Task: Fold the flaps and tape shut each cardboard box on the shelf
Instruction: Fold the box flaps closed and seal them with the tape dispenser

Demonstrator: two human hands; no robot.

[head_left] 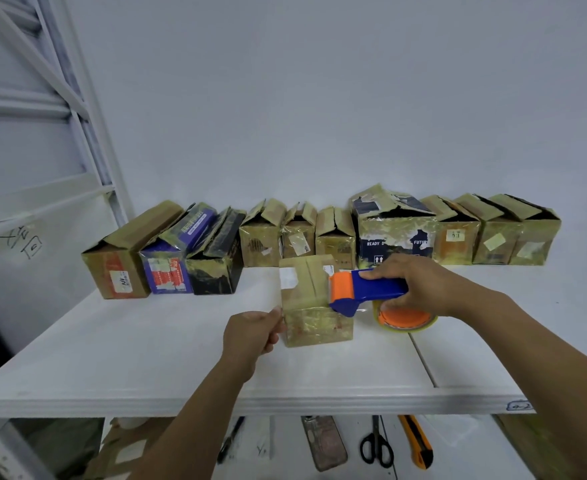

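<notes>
I am taping the box (314,299) at the shelf's (146,358) centre: my left hand (252,336) is pinching its corner, my right hand (420,282) is gripping the dispenser (365,289) at three o'clock. Next, I judge, a steady pull across.

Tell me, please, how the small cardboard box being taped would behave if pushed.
Probably light: the small cardboard box is compact, and the left hand grips its edge. Likely to slide on the smooth white shelf; its sides look tape-glossy.
</notes>
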